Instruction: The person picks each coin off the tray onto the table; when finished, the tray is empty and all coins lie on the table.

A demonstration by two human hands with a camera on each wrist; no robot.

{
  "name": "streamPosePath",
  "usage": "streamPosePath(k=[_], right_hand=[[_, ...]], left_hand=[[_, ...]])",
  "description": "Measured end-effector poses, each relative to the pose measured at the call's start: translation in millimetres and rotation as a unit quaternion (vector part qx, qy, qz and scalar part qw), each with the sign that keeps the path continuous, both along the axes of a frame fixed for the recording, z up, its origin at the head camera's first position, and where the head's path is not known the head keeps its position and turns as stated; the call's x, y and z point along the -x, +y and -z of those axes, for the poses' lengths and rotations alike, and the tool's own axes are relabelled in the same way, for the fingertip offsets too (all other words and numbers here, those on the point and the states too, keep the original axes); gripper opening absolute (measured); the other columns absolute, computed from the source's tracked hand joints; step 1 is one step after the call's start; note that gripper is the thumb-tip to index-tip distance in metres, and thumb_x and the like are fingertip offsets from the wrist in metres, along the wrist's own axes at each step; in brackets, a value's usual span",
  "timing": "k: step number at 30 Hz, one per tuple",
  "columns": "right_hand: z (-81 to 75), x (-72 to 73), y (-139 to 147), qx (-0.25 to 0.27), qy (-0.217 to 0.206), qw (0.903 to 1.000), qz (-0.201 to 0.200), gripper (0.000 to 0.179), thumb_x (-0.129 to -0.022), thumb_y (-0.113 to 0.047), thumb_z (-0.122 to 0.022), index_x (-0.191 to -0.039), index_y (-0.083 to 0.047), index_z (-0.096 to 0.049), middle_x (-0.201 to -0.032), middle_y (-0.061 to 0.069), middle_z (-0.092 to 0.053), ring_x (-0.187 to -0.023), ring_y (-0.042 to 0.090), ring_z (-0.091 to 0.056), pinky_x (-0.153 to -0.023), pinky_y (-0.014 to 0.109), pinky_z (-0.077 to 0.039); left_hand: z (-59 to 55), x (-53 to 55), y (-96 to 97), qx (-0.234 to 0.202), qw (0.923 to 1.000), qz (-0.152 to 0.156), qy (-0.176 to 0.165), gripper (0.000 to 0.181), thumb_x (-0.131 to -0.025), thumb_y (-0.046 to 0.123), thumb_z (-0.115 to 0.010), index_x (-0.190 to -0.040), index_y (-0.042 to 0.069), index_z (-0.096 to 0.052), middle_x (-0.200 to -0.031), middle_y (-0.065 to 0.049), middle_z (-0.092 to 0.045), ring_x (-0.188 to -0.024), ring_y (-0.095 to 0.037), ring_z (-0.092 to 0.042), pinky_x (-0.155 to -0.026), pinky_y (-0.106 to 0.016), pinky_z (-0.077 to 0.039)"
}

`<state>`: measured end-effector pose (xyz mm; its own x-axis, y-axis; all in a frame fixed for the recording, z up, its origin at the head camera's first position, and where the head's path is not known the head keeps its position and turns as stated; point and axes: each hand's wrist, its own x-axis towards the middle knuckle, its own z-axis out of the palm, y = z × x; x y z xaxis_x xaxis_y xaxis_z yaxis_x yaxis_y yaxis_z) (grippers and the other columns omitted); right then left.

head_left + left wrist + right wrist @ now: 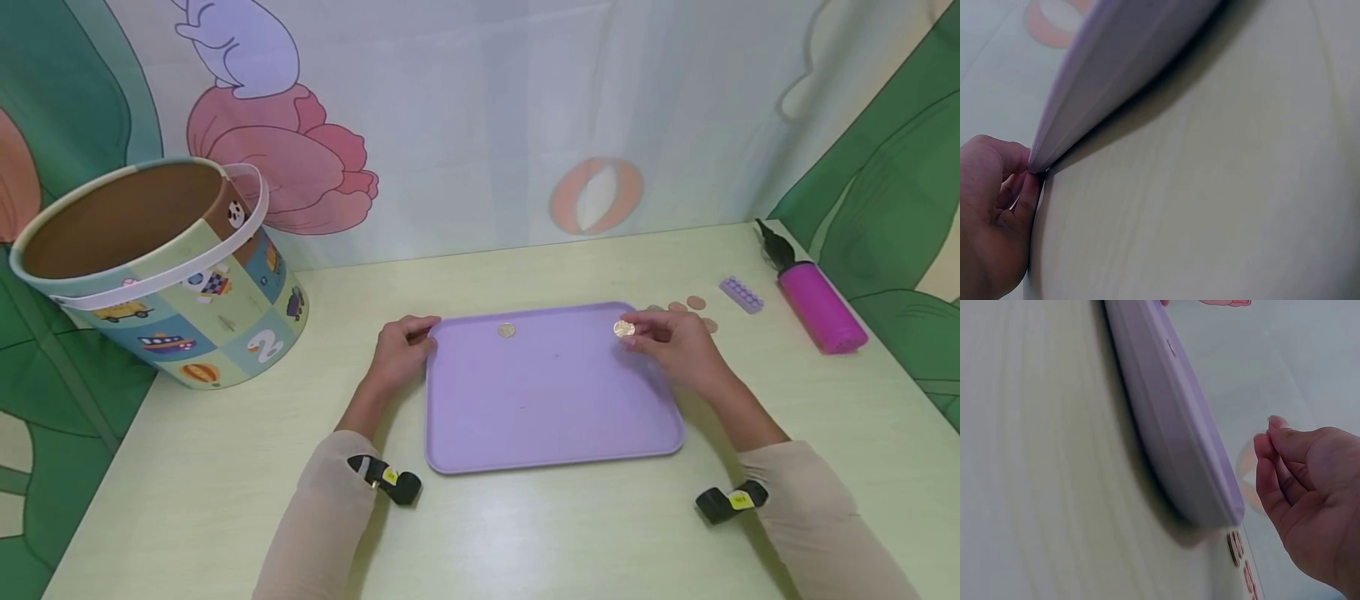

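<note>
A light purple tray (555, 392) lies on the table. At its far left corner my left hand (402, 352) pinches the rim between thumb and fingers; the left wrist view shows this hand (997, 206) at the tray's edge (1110, 75). My right hand (678, 346) pinches a gold coin (624, 328) over the tray's far right corner. Another gold coin (507, 330) lies flat on the tray near its far edge. In the right wrist view, the right hand (1313, 500) has its fingertips together, above the level of the tray (1166, 412), and the coin is mostly hidden.
Several copper-coloured coins (696, 302) lie behind the right hand. Further right are a small purple studded block (742, 295) and a magenta pump (822, 308) with a black nozzle. A large patterned bucket (225, 333) with a white handle stands at the left. A printed curtain hangs behind.
</note>
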<state>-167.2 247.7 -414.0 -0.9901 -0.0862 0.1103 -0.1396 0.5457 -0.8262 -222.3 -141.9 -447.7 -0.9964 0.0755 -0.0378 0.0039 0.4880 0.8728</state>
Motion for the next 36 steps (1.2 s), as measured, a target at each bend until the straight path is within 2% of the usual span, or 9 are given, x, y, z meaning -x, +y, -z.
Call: streamPosePath(k=[3, 8, 13, 17, 24, 36], right_hand=[[1.3, -1.8, 11, -0.009, 0.017, 0.9998, 0.006, 0.035, -0.086, -0.001, -0.077, -0.12, 0.008, -0.07, -0.095, 0.012, -0.061, -0.078, -0.013, -0.058, -0.071, 0.004, -0.053], [2.0, -4.2, 32, -0.018, 0.027, 0.9993, 0.019, 0.037, -0.086, -0.001, -0.077, -0.121, 0.008, -0.07, -0.088, 0.0, -0.07, -0.074, -0.012, -0.059, -0.066, 0.007, -0.054], [3.0, -9.1, 52, -0.054, 0.017, 0.9978, 0.034, 0.037, -0.089, -0.006, -0.076, -0.123, 0.008, -0.069, -0.094, 0.013, -0.076, -0.074, -0.014, -0.057, -0.063, 0.007, -0.051], [4.6, -14.1, 66, -0.099, 0.005, 0.9942, 0.043, 0.036, -0.092, -0.009, -0.074, -0.123, 0.006, -0.069, -0.098, 0.021, -0.074, -0.074, -0.017, -0.053, -0.062, 0.007, -0.048], [11.9, -18.8, 84, -0.144, -0.016, 0.988, 0.052, 0.039, -0.091, -0.009, -0.074, -0.126, 0.007, -0.067, -0.094, 0.019, -0.073, -0.074, -0.016, -0.049, -0.065, 0.001, -0.043], [23.5, -13.8, 93, -0.164, -0.003, 0.986, 0.026, 0.031, -0.089, -0.007, -0.076, -0.114, 0.009, -0.072, -0.084, 0.013, -0.071, -0.069, -0.009, -0.049, -0.061, 0.009, -0.046]], left_hand=[[-0.1, -0.2, 0.7, 0.001, 1.0, 0.0, 0.0, 0.04, -0.093, -0.001, -0.059, -0.132, 0.0, -0.067, -0.131, -0.023, -0.066, -0.126, -0.033, -0.062, -0.11, -0.044, -0.052], [-0.8, -0.9, 1.2, -0.002, 1.0, 0.001, 0.006, 0.039, -0.092, -0.001, -0.059, -0.131, 0.0, -0.067, -0.13, -0.023, -0.067, -0.125, -0.033, -0.063, -0.109, -0.044, -0.053], [-1.1, -0.6, 1.5, -0.007, 0.9999, 0.004, 0.011, 0.04, -0.091, -0.004, -0.059, -0.129, -0.002, -0.068, -0.129, -0.024, -0.067, -0.124, -0.033, -0.064, -0.109, -0.043, -0.053], [-0.2, -0.1, 1.3, -0.001, 0.9999, 0.005, 0.016, 0.039, -0.09, -0.005, -0.059, -0.129, -0.002, -0.068, -0.128, -0.023, -0.068, -0.123, -0.033, -0.065, -0.108, -0.043, -0.054], [-0.7, -0.5, 1.4, 0.0, 0.9999, 0.004, 0.015, 0.039, -0.091, -0.004, -0.058, -0.129, -0.002, -0.068, -0.128, -0.024, -0.068, -0.123, -0.033, -0.064, -0.108, -0.043, -0.054], [1.0, -0.1, 0.3, 0.001, 0.9999, 0.002, 0.012, 0.039, -0.092, -0.003, -0.059, -0.13, -0.001, -0.068, -0.129, -0.023, -0.067, -0.123, -0.033, -0.064, -0.108, -0.043, -0.054]])
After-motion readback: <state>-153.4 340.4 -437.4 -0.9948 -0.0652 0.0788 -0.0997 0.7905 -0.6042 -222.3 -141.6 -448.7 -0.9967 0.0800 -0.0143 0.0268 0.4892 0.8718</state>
